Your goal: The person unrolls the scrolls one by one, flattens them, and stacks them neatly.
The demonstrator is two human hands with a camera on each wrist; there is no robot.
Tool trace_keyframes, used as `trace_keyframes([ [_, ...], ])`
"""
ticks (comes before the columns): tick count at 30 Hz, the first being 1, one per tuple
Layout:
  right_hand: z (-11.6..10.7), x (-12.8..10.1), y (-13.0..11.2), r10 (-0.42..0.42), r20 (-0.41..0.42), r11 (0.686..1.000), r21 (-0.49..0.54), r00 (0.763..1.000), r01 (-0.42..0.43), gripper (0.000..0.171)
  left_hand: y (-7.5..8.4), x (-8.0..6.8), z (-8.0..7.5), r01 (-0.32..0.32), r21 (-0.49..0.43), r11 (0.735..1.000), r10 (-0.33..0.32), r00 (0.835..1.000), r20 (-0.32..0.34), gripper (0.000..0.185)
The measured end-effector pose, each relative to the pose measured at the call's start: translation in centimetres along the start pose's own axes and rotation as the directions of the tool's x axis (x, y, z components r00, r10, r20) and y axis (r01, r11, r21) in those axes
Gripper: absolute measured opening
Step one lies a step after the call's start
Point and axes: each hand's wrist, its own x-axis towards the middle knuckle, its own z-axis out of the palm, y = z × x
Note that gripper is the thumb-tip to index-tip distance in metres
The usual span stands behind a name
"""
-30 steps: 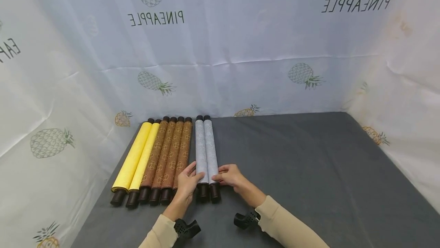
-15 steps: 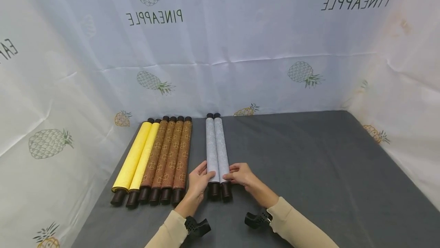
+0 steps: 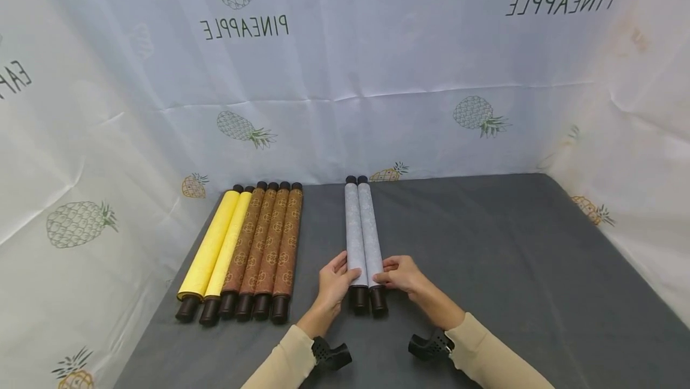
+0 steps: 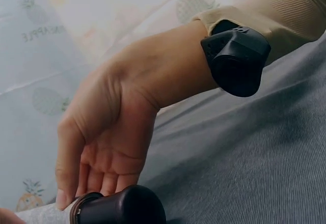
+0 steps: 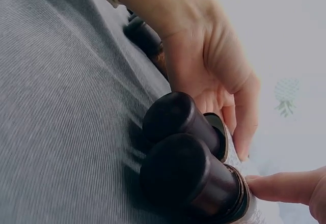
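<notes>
Two pale grey patterned scrolls (image 3: 362,233) with dark end caps (image 5: 175,117) lie side by side on the grey table (image 3: 512,257), pointing away from me. My left hand (image 3: 335,280) holds their near end from the left, thumb over the top. From the right, my right hand (image 3: 403,274) grips the same end with its fingers curled onto the roll. The left wrist view shows the right hand (image 4: 117,132) cupped over an end cap (image 4: 125,208). In the right wrist view the left hand (image 5: 214,66) sits just behind both caps.
Two yellow scrolls (image 3: 212,248) and several brown patterned scrolls (image 3: 268,245) lie in a tight row at the table's left. A gap of bare cloth separates them from the grey pair. White pineapple-printed sheets (image 3: 377,77) wall the back and both sides.
Both hands have slid the grey pair to the right, away from the brown scrolls they lay against. The gap has widened. The row at the left has not moved.
</notes>
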Motion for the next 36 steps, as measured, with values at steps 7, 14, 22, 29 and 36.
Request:
trace_keyframes([
  [7,-2.0,-0.6,0.6,-0.002,-0.006,1.000,-0.010,1.000,0.002,0.045,-0.2,0.0,1.9,-0.008,-0.025,1.000,0.009,0.999,0.044,0.063],
  [14,-4.0,-1.1,1.2,0.008,-0.016,0.999,-0.038,1.000,-0.009,0.048,-0.5,-0.1,3.7,-0.010,-0.052,0.999,0.014,0.996,0.087,0.064],
  [22,-5.7,-1.4,1.6,0.009,-0.030,0.998,-0.056,1.000,-0.010,0.050,-0.5,0.0,5.4,-0.027,-0.082,0.996,0.037,0.991,0.125,0.064],
  [29,-6.6,-1.7,1.9,0.013,-0.049,0.997,-0.073,0.999,-0.016,0.053,-0.7,0.0,6.3,-0.028,-0.064,0.998,0.036,0.990,0.138,0.065],
  [36,-6.8,-2.0,2.1,-0.023,-0.049,0.988,-0.156,0.999,0.015,0.053,-0.9,-0.5,6.5,-0.165,0.051,0.985,0.153,0.972,0.178,0.064],
])
